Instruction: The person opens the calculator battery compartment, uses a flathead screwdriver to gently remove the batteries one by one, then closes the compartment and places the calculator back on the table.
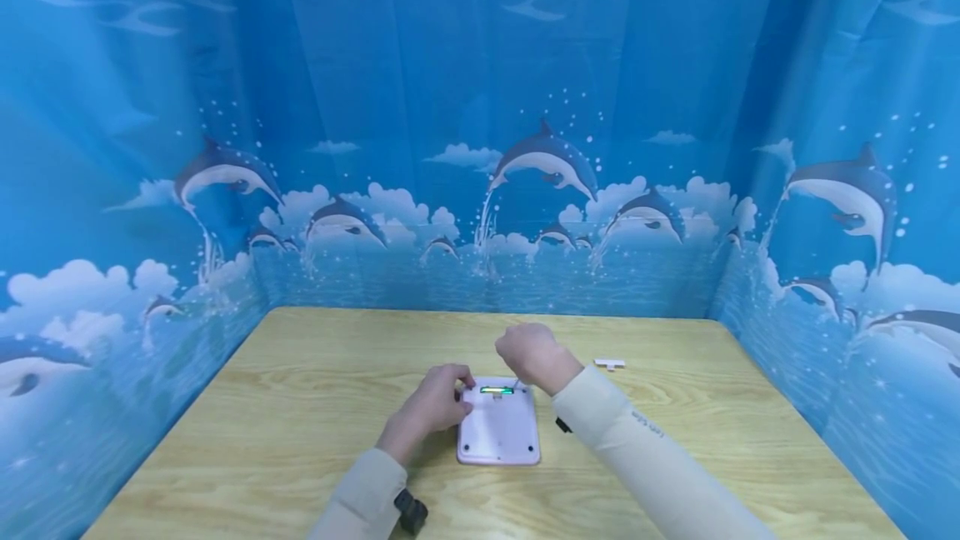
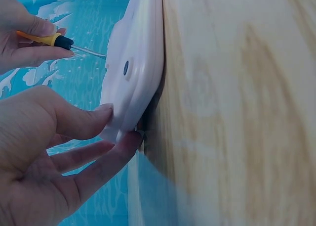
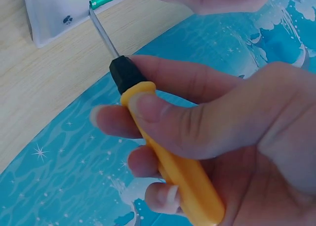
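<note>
A flat pale pink device (image 1: 498,433) lies on the table with its footed underside up. Near its far edge is an open slot holding a green and yellow battery (image 1: 497,390). My left hand (image 1: 435,401) grips the device's far left corner, thumb on top and fingers at the lower edge, as the left wrist view shows. My right hand (image 1: 534,352) holds a yellow-handled screwdriver (image 3: 178,174) between thumb and curled fingers. Its metal shaft slants down, and the tip meets the end of the battery in the right wrist view.
On the wooden table (image 1: 315,390), right of the device, sits a small white battery cover (image 1: 610,364) with a tab. A blue dolphin-print curtain (image 1: 480,65) encloses the back and both sides of the table.
</note>
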The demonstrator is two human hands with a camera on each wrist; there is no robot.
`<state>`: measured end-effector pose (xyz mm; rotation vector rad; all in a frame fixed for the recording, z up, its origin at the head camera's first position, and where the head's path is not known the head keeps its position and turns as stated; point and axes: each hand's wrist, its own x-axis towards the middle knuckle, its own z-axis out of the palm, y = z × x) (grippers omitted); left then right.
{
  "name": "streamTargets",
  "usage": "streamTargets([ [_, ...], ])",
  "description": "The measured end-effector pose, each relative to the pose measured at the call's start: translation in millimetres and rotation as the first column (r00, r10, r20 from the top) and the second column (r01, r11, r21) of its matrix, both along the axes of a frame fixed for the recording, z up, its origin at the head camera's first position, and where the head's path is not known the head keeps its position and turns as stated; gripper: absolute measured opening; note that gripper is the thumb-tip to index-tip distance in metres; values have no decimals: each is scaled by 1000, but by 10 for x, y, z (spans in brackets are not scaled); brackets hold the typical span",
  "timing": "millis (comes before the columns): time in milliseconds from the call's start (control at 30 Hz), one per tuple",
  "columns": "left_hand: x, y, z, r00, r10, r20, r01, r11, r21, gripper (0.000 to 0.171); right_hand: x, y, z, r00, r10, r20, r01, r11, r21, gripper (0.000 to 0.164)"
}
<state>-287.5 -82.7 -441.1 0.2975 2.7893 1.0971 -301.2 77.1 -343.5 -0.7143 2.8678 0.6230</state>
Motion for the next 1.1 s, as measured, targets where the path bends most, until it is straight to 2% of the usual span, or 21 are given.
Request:
streamTargets([
  [233, -26, -10, -17, 999, -23, -34, 22, 999, -29, 21, -31, 61, 4, 999, -14, 34, 16, 998, -59, 12],
  [433, -39, -12, -25, 999, -22, -39, 22, 1000, -20, 22, -47, 140, 12, 998, -26, 53, 32, 993, -112, 9],
  [600, -37, -14, -30, 999, -24, -39, 24, 1000, -18, 22, -67, 250, -1, 995, -26, 99, 45, 981, -191, 14],
  [767, -33, -11, -18, 998, -31, -51, 30, 999, -30, 22, -93, 395, -18, 983, -48, 177, 99, 953, -288, 21],
  [900, -28, -12, -17, 998, -34, -59, 32, 999, -36, 22, -112, 494, -51, 964, -78, 254, 169, 917, -362, 29],
  [1100, -24, -9, -19, 997, -35, -66, 32, 999, -44, 21, -136, 610, -118, 948, -79, 308, 212, 878, -428, 43],
])
